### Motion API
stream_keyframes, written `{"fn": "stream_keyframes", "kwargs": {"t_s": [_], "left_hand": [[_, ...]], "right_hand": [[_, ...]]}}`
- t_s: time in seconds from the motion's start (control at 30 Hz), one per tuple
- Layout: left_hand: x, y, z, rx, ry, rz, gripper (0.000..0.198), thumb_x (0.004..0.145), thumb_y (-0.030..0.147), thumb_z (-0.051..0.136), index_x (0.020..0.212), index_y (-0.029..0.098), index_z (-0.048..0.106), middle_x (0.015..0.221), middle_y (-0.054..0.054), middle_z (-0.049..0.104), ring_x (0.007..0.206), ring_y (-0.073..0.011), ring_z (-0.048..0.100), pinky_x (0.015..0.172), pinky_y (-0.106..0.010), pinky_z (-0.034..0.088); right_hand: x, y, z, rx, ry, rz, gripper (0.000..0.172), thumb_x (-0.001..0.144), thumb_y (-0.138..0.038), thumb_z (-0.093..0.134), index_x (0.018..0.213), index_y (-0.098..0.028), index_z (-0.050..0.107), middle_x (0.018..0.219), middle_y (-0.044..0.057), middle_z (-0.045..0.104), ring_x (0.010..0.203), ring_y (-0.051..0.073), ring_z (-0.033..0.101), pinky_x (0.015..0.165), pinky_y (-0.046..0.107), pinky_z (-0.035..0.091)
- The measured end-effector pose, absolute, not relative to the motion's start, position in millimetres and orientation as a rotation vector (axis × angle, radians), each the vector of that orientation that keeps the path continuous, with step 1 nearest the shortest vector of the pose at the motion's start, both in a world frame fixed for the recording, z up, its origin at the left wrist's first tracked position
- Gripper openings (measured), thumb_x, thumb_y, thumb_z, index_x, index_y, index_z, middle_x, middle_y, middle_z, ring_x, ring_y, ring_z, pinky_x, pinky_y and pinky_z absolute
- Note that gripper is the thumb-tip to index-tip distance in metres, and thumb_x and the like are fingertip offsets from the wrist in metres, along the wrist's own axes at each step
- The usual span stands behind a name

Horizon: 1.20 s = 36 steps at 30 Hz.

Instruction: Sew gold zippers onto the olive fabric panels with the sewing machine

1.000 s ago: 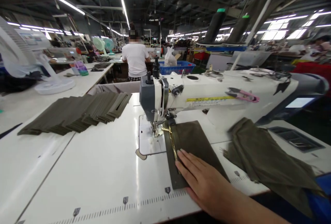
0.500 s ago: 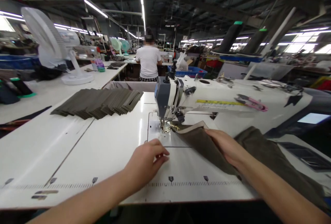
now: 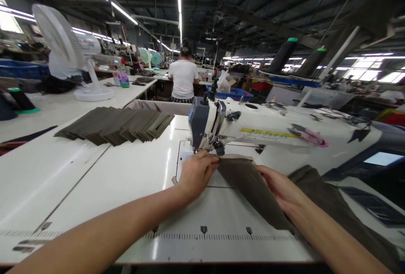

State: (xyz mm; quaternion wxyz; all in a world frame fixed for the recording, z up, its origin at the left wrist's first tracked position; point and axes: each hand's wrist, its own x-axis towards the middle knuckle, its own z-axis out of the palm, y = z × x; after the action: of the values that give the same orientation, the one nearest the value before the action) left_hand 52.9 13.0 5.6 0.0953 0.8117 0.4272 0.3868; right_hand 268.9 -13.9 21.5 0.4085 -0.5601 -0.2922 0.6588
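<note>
An olive fabric piece (image 3: 249,185) lies on the white sewing table (image 3: 133,181), its far end under the presser foot of the white sewing machine (image 3: 253,132). My left hand (image 3: 198,170) is at the needle area with fingers curled, pinching the fabric's left corner. To its right, my right hand (image 3: 280,187) rests on the fabric's right edge with fingers closed on the cloth.
A fanned stack of olive pieces (image 3: 117,124) lies at the back left. A heap of olive cloth (image 3: 335,206) sits to the right. Pink snips (image 3: 308,135) rest on the machine arm. A white fan (image 3: 68,55) stands far left; a person in a white shirt (image 3: 183,78) works beyond.
My left hand has moved forward from the bare table to the needle and taken the fabric's corner. The fabric end now lies flatter under the presser foot. The view shifted slightly.
</note>
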Motion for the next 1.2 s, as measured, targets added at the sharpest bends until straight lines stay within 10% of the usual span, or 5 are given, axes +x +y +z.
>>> {"fn": "stream_keyframes", "kwargs": {"t_s": [0.33, 0.57, 0.77, 1.2], "left_hand": [[54, 15, 10, 2.430, 1.089, 1.006, 0.004, 0.083, 0.018, 0.055, 0.085, 0.018, 0.059, 0.084, -0.001, 0.060, 0.077, -0.0151, 0.058, 0.070, -0.026, 0.047], [56, 14, 3, 2.510, 1.079, 0.826, 0.007, 0.088, 0.017, 0.044, 0.088, 0.016, 0.051, 0.082, -0.003, 0.057, 0.073, -0.0166, 0.057, 0.064, -0.028, 0.046], [61, 13, 2, 2.485, 0.963, 0.877, 0.013, 0.089, 0.013, 0.037, 0.094, 0.014, 0.048, 0.088, -0.006, 0.055, 0.079, -0.0170, 0.055, 0.070, -0.031, 0.047], [58, 14, -6, 2.623, 0.845, 1.246, 0.016, 0.090, 0.019, 0.043, 0.096, 0.015, 0.058, 0.085, -0.005, 0.055, 0.073, -0.0136, 0.057, 0.061, -0.025, 0.050]], "right_hand": [[262, -38, 21, -1.335, -0.940, 1.549, 0.040, 0.080, -0.048, 0.048, 0.086, -0.014, 0.068, 0.073, 0.010, 0.070, 0.071, 0.024, 0.067, 0.067, 0.033, 0.053], [255, -42, 26, -1.116, -1.766, 1.195, 0.068, 0.065, -0.048, 0.071, 0.124, -0.022, 0.049, 0.131, 0.009, 0.047, 0.121, 0.026, 0.042, 0.104, 0.043, 0.028], [247, -37, 14, -1.445, -1.342, 0.950, 0.038, 0.074, -0.040, 0.063, 0.105, -0.019, 0.063, 0.109, 0.007, 0.064, 0.105, 0.025, 0.057, 0.098, 0.043, 0.038], [243, -38, 18, -1.441, -0.895, 1.046, 0.034, 0.064, -0.032, 0.069, 0.093, -0.016, 0.066, 0.090, 0.005, 0.070, 0.090, 0.026, 0.063, 0.089, 0.040, 0.047]]}}
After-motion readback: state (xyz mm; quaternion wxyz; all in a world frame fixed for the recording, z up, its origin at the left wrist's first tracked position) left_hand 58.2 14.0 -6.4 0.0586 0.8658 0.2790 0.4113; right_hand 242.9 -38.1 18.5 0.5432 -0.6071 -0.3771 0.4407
